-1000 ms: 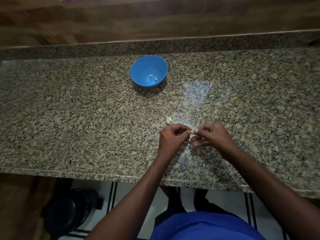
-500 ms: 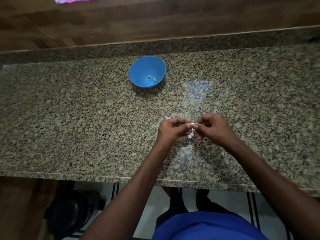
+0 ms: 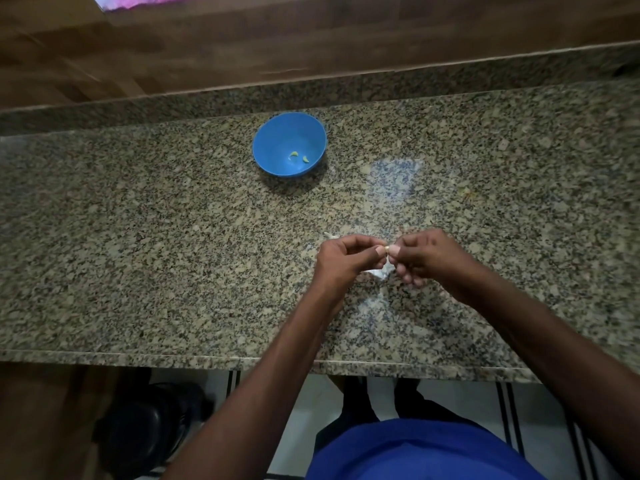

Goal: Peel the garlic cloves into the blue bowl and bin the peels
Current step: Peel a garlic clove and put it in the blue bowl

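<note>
A blue bowl (image 3: 273, 152) stands on the far middle of the granite counter with two peeled garlic cloves (image 3: 300, 156) in it. Nearer the front edge, my left hand (image 3: 341, 259) and my right hand (image 3: 426, 256) meet fingertip to fingertip and pinch one small garlic clove (image 3: 385, 250) between them. White papery peel (image 3: 382, 271) lies on the counter just under the hands. The tip of a garlic head (image 3: 329, 234) peeks out behind my left hand; the rest of it is hidden.
The granite counter (image 3: 138, 254) runs across the whole view, with a raised granite ledge and a wood wall behind it. Below the front edge, a dark round bin (image 3: 145, 431) stands on the floor at the left.
Both hands have shifted slightly away from me over the counter and now cover most of the garlic head. The clove stays pinched between them.
</note>
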`<action>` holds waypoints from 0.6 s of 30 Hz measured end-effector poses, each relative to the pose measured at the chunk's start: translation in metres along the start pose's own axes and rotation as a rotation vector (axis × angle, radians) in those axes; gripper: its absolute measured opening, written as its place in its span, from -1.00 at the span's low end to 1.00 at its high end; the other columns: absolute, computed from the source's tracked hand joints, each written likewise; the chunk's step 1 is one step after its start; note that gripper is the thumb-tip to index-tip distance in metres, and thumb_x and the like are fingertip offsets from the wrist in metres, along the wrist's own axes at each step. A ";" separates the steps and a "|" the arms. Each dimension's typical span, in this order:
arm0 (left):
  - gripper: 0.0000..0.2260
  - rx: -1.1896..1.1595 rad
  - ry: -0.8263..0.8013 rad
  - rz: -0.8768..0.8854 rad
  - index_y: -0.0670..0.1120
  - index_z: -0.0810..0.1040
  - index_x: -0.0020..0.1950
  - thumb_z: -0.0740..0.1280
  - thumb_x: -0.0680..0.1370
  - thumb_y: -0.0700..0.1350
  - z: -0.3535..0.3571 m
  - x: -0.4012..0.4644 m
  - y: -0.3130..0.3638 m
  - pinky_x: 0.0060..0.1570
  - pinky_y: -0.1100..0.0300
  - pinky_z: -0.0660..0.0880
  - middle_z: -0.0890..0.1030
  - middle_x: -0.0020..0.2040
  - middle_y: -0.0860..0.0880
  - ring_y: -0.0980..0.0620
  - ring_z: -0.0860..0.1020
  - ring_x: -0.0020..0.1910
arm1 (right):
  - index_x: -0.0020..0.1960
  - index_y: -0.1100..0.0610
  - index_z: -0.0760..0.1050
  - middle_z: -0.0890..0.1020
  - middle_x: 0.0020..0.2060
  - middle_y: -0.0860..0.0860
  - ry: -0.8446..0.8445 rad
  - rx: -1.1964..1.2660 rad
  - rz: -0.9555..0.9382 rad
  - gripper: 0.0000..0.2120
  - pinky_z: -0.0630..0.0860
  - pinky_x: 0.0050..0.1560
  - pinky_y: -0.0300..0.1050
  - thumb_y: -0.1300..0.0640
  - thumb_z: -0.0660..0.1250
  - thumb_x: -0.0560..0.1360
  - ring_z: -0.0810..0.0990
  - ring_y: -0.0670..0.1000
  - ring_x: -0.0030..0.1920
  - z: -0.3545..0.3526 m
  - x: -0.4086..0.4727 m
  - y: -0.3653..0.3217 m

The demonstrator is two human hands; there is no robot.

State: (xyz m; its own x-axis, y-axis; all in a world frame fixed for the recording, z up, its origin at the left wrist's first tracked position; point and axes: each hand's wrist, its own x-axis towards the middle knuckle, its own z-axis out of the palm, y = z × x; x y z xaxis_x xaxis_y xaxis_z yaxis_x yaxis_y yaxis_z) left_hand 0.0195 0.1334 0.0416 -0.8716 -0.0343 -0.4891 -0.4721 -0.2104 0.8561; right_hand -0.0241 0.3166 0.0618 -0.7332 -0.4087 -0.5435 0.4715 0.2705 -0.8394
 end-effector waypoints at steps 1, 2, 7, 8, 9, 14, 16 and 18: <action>-0.88 0.015 -0.001 0.026 -0.28 0.69 0.04 0.49 0.52 -0.30 0.000 -0.001 -0.001 0.01 0.09 0.64 0.73 -0.09 -0.19 -0.04 0.67 -0.15 | -0.09 0.35 0.55 0.57 -0.40 0.09 -0.050 0.070 0.069 -0.83 0.39 -0.50 -0.27 0.26 0.32 0.62 0.49 -0.03 -0.45 -0.002 0.001 0.000; -0.88 0.036 -0.002 0.049 -0.28 0.69 0.04 0.49 0.52 -0.29 0.000 -0.002 -0.001 0.02 0.08 0.64 0.73 -0.08 -0.20 -0.05 0.67 -0.14 | -0.10 0.31 0.55 0.54 -0.40 0.07 -0.089 0.142 0.139 -0.84 0.36 -0.52 -0.30 0.27 0.29 0.63 0.47 -0.05 -0.45 -0.004 0.003 0.000; -0.92 0.206 0.002 0.175 -0.20 0.71 0.00 0.51 0.52 -0.25 0.001 -0.008 0.002 0.05 -0.03 0.67 0.73 -0.11 -0.17 -0.10 0.70 -0.12 | -0.12 0.25 0.48 0.43 -0.39 0.01 -0.179 0.514 0.416 -0.80 0.25 -0.63 -0.41 0.31 0.17 0.65 0.36 -0.14 -0.48 -0.009 0.009 -0.002; -0.93 0.231 0.015 0.176 -0.18 0.72 -0.01 0.51 0.52 -0.24 0.001 -0.007 0.003 0.03 -0.03 0.68 0.74 -0.12 -0.15 -0.11 0.71 -0.11 | -0.12 0.26 0.50 0.45 -0.39 0.02 -0.166 0.491 0.409 -0.80 0.27 -0.61 -0.40 0.29 0.20 0.66 0.37 -0.14 -0.48 -0.009 0.008 -0.002; -0.94 0.244 0.033 0.159 -0.17 0.72 -0.02 0.51 0.52 -0.23 0.001 -0.006 0.002 0.01 -0.02 0.69 0.74 -0.13 -0.14 -0.11 0.72 -0.12 | -0.11 0.27 0.53 0.49 -0.37 0.04 -0.135 0.395 0.368 -0.81 0.32 -0.57 -0.38 0.27 0.24 0.65 0.41 -0.12 -0.46 -0.009 0.007 -0.001; -0.97 0.144 0.106 -0.089 -0.24 0.68 -0.11 0.50 0.50 -0.33 0.004 -0.002 0.006 -0.17 0.17 0.68 0.72 -0.20 -0.19 -0.03 0.68 -0.26 | -0.19 0.15 0.58 0.63 -0.38 0.04 0.232 -0.629 -0.144 -0.83 0.42 -0.39 -0.21 0.14 0.46 0.55 0.55 -0.04 -0.42 0.010 0.000 0.007; -0.95 0.128 0.121 -0.127 -0.24 0.67 -0.13 0.49 0.51 -0.34 0.006 0.000 0.007 -0.21 0.21 0.67 0.71 -0.18 -0.20 -0.01 0.68 -0.28 | -0.23 0.09 0.57 0.60 -0.40 -0.02 0.296 -0.837 -0.270 -0.80 0.36 -0.38 -0.23 0.10 0.48 0.54 0.55 -0.04 -0.40 0.016 0.001 0.009; -0.97 0.158 0.096 -0.097 -0.23 0.68 -0.10 0.48 0.52 -0.32 0.004 0.003 0.005 -0.19 0.22 0.65 0.71 -0.15 -0.18 0.02 0.68 -0.26 | -0.20 0.13 0.59 0.64 -0.39 0.02 0.252 -0.686 -0.227 -0.81 0.44 -0.39 -0.20 0.12 0.45 0.57 0.59 0.01 -0.40 0.013 0.002 0.014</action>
State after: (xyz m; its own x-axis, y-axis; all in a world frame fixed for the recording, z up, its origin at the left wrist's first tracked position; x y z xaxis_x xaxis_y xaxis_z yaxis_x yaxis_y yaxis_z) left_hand 0.0143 0.1362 0.0456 -0.8081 -0.1157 -0.5776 -0.5746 -0.0612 0.8161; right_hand -0.0123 0.3079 0.0492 -0.9041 -0.3299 -0.2717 -0.0535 0.7181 -0.6939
